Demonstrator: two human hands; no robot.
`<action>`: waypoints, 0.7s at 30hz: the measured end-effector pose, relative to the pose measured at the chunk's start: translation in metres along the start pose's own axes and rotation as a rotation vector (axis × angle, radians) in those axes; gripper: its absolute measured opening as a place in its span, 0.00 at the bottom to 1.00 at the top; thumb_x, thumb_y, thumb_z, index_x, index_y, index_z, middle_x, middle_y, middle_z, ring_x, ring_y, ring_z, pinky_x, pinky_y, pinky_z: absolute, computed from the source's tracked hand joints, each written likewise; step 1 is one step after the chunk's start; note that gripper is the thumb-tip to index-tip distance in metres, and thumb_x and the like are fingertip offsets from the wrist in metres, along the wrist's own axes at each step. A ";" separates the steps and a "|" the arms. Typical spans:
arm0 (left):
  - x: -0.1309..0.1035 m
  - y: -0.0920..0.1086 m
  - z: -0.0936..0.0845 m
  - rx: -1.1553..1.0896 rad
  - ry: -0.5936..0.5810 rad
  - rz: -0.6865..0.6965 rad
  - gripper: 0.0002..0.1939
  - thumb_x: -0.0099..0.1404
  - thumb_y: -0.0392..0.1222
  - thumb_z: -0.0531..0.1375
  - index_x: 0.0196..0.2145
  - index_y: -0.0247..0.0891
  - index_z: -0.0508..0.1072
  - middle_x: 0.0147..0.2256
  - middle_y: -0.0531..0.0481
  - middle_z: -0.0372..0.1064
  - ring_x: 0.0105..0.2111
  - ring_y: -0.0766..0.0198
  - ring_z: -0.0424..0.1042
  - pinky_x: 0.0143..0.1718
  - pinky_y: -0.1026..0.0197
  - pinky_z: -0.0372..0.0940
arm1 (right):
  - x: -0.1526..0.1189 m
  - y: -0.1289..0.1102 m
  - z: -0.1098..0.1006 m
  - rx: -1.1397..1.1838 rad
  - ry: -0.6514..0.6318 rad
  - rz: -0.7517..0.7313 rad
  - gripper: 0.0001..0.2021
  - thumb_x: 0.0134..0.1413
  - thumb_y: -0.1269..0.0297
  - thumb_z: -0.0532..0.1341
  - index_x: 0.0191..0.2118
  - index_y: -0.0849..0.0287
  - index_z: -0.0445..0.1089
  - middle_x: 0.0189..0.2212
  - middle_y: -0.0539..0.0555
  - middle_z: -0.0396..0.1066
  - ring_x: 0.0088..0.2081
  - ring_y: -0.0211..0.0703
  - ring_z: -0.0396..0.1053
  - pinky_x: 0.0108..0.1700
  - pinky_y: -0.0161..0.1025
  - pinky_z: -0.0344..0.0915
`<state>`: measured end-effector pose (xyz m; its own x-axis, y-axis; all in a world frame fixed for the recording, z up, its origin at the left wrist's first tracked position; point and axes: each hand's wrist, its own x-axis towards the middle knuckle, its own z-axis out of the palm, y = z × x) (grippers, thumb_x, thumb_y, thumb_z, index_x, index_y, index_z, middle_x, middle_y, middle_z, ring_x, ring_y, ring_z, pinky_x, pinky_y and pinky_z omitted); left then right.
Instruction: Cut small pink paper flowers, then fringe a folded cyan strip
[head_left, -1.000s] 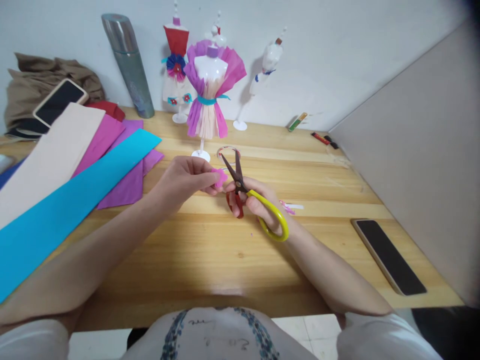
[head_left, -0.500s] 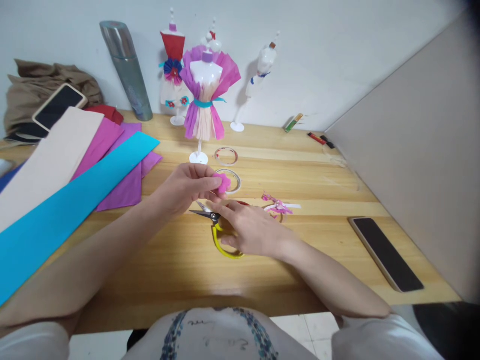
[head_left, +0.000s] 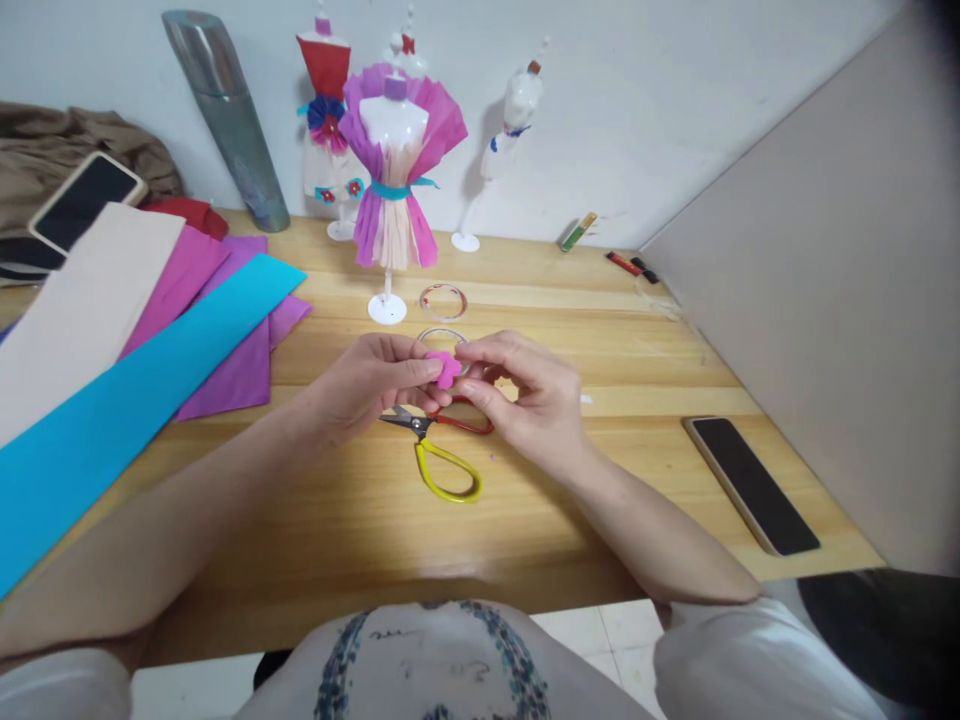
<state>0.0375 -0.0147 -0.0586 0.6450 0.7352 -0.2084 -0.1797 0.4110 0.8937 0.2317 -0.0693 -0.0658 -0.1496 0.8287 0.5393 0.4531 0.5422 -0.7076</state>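
Pink flower [head_left: 445,370]; left grip [head_left: 439,378] pinching.

The person wears a white short-sleeved shirt [head_left: 442,670], its loose sleeves plain. Two bands of mottled blue and dark teal run down the front, and between them sit thin dark script-like marks, too blurred to read.

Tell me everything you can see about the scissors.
The scissors lie on the wooden table, beneath the left hand and right hand, gripped by neither. One handle loop is yellow, the other red, both smooth and plastic-looking. The dark, metal-looking blades join at a pivot, stand partly open and point toward the picture's left. Whether any fingertip brushes them, I can't tell.
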 end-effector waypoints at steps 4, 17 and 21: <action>0.001 -0.002 0.000 -0.001 -0.016 -0.022 0.10 0.53 0.42 0.74 0.26 0.33 0.80 0.25 0.46 0.78 0.25 0.66 0.76 0.30 0.65 0.70 | 0.000 0.004 0.000 -0.040 0.000 -0.009 0.09 0.64 0.57 0.67 0.45 0.55 0.80 0.34 0.55 0.79 0.33 0.45 0.75 0.36 0.43 0.73; -0.001 0.000 0.004 0.082 0.024 -0.009 0.10 0.53 0.42 0.73 0.25 0.34 0.80 0.25 0.47 0.78 0.25 0.67 0.75 0.30 0.65 0.70 | 0.000 0.003 0.001 0.110 0.036 0.105 0.05 0.62 0.62 0.67 0.38 0.56 0.81 0.33 0.55 0.81 0.34 0.44 0.76 0.39 0.42 0.73; -0.002 0.003 0.008 0.187 0.072 0.022 0.09 0.55 0.41 0.71 0.24 0.34 0.79 0.23 0.49 0.77 0.23 0.67 0.73 0.30 0.64 0.71 | -0.001 0.005 0.003 0.316 0.013 0.280 0.11 0.61 0.55 0.68 0.40 0.58 0.80 0.33 0.54 0.81 0.31 0.42 0.76 0.35 0.40 0.73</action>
<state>0.0414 -0.0190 -0.0527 0.5861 0.7826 -0.2098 -0.0483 0.2923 0.9551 0.2316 -0.0675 -0.0713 -0.0469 0.9493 0.3108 0.1822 0.3140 -0.9318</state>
